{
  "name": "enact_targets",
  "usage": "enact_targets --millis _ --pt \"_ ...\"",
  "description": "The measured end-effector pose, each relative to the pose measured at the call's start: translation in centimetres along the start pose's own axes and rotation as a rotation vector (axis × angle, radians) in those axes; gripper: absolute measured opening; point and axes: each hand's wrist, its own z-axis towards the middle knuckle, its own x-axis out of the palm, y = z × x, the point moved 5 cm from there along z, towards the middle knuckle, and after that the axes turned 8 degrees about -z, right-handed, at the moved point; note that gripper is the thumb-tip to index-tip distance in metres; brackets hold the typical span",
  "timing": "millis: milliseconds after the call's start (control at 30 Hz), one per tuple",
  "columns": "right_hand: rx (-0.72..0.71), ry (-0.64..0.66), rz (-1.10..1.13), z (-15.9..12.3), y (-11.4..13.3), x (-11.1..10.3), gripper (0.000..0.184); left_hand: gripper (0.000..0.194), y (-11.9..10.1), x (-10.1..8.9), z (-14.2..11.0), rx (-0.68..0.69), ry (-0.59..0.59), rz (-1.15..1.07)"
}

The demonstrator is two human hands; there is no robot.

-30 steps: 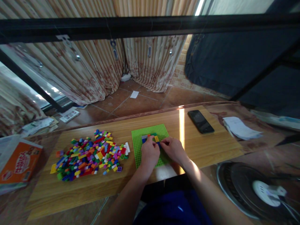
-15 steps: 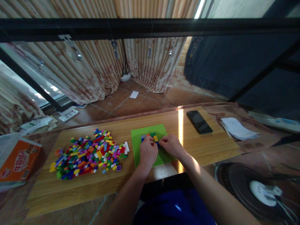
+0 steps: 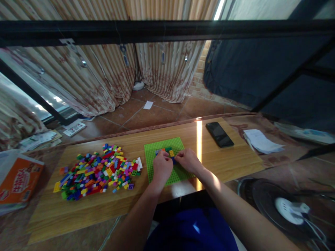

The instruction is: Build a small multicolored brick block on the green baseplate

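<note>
A bright green studded baseplate point(image 3: 152, 167) lies on the wooden table, and both hands work above it. On its middle, several bricks sit together: a yellow brick point(image 3: 171, 153), a dark green brick point(image 3: 168, 149), an orange one and a greyish one, partly covered by my fingers. My left hand point(image 3: 162, 166) is closed at the left of this group; whatever its fingertips pinch is hidden. From the right, my right hand point(image 3: 188, 161) pinches a dark blue brick point(image 3: 173, 159) just below the yellow one.
A wide pile of loose coloured bricks point(image 3: 96, 172) covers the table's left part. A black phone point(image 3: 219, 134) lies to the right, papers point(image 3: 261, 141) beyond it. An orange-and-clear box point(image 3: 21, 179) stands far left. A black bar point(image 3: 167, 32) crosses above.
The whole view has shifted slightly, so everything appears a little further left. Both hands stay at the same bricks on the baseplate, with only small finger movement.
</note>
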Motion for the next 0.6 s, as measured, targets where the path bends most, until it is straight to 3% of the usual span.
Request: enact_targets --millis 267,600 --pt "0.025 0.030 -0.030 0.4 -0.2 0.2 0.019 0.015 0.9 0.6 1.3 -0.065 0.038 0.037" --pt "-0.026 0.060 -0.039 0.8 -0.1 -0.3 0.015 0.014 -0.2 0.1 1.5 -0.063 0.054 0.095"
